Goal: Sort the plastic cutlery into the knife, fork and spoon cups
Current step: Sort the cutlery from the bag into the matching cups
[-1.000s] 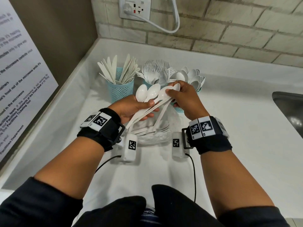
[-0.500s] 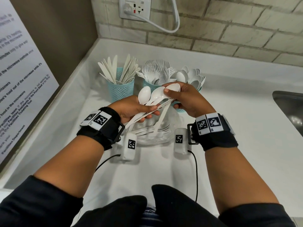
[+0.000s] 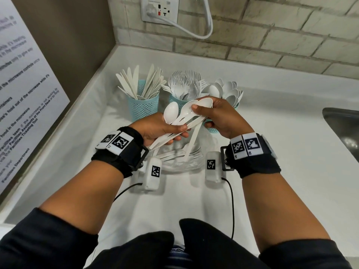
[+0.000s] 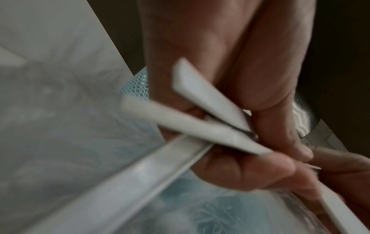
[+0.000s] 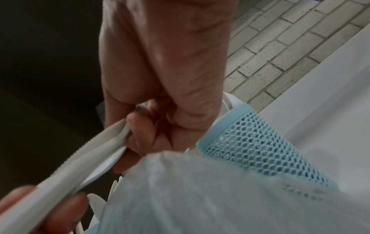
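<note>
1. I hold a bunch of white spoons (image 3: pixel 186 115) above the desk (image 3: pixel 272 152): my left hand (image 3: pixel 155 130) grips the handles, and my right hand (image 3: pixel 219 115) pinches the bowl ends, just in front of the cups.
2. The three blue mesh cups stand in a row toward the desk's back left corner: knife cup (image 3: pixel 143 105), fork cup (image 3: pixel 174 100), spoon cup (image 3: pixel 236 104). All look well filled, so I judge most sorting done.
3. Left to do: drop this bunch into the spoon cup, then clear the few pieces lying in the clear bag (image 3: pixel 182 162) under my hands.
</note>
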### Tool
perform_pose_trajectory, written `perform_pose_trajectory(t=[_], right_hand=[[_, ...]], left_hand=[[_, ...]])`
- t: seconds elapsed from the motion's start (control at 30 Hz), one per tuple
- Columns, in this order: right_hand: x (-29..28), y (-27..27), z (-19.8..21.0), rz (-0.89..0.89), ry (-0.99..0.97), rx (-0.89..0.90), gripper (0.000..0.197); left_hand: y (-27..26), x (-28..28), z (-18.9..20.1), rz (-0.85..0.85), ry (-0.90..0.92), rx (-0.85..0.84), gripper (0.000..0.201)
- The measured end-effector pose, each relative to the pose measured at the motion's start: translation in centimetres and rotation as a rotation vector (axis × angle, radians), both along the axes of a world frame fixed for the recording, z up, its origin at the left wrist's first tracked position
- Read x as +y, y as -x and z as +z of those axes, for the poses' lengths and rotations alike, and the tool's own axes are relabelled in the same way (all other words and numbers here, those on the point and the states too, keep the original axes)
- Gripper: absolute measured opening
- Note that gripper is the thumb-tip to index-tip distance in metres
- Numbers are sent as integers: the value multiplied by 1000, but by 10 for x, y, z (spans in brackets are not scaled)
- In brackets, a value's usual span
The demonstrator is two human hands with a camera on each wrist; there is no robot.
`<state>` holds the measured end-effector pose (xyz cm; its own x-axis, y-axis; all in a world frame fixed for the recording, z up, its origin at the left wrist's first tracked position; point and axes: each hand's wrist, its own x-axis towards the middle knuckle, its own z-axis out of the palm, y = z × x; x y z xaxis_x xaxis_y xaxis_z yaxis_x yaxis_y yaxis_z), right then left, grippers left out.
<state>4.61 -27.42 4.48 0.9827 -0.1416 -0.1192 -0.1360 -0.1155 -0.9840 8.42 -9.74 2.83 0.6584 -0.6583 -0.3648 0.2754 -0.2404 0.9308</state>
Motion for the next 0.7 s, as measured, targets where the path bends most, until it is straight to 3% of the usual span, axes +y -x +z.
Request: perform_pose_trajectory(t=[0.2, 0.37, 0.57, 0.7], right_hand=[[1, -3, -4, -84, 5, -47, 12], [-4, -5, -5, -202, -154, -132, 13], [-13, -9, 5, -241, -577, -218, 18], [-15, -9, 12, -324, -900, -251, 21]], left_hand=[[1, -3, 1, -11, 8, -54, 6], [0, 3, -1, -42, 15, -19, 4], [0, 5, -1, -104, 23, -9, 8], [1, 4, -1, -121, 84, 83, 9]])
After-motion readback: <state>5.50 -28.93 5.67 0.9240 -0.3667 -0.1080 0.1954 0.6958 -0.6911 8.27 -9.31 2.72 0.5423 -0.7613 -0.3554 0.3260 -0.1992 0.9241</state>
